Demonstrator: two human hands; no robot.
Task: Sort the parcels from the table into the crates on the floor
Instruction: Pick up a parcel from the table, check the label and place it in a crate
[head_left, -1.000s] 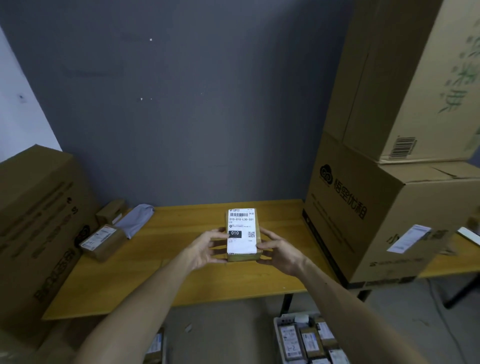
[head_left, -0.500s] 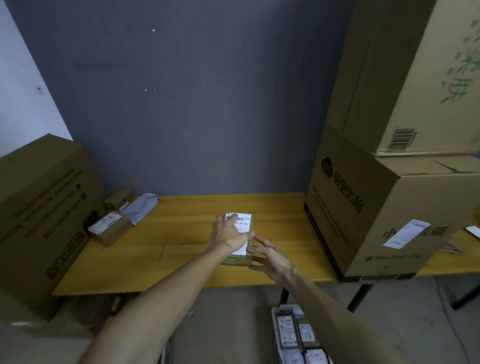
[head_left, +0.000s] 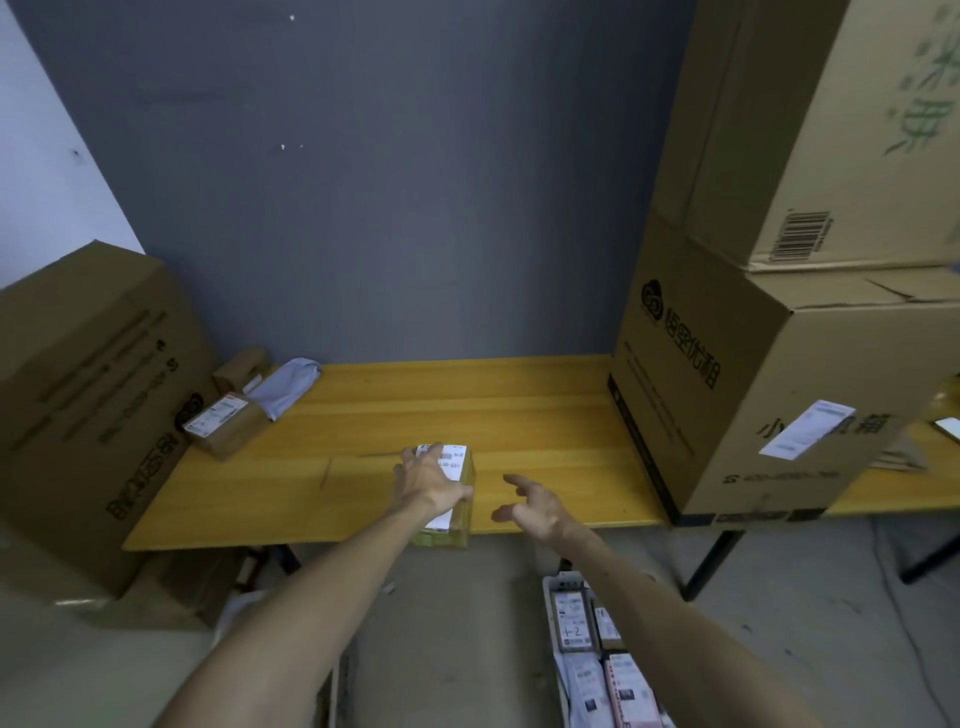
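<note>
Our left hand (head_left: 428, 480) grips the small parcel (head_left: 451, 496) from above, fingers curled over its white label, holding it at the near edge of the yellow table (head_left: 519, 415). Our right hand (head_left: 530, 506) is off the parcel, just beside it to the right, fingers spread and relaxed, holding nothing. Two more small parcels (head_left: 223, 423) and a grey bag (head_left: 285, 384) sit at the table's far left. Crate (head_left: 587, 649) on the floor below our right arm, labelled parcels inside. Large cartons (head_left: 753, 389) stacked on the right.
</note>
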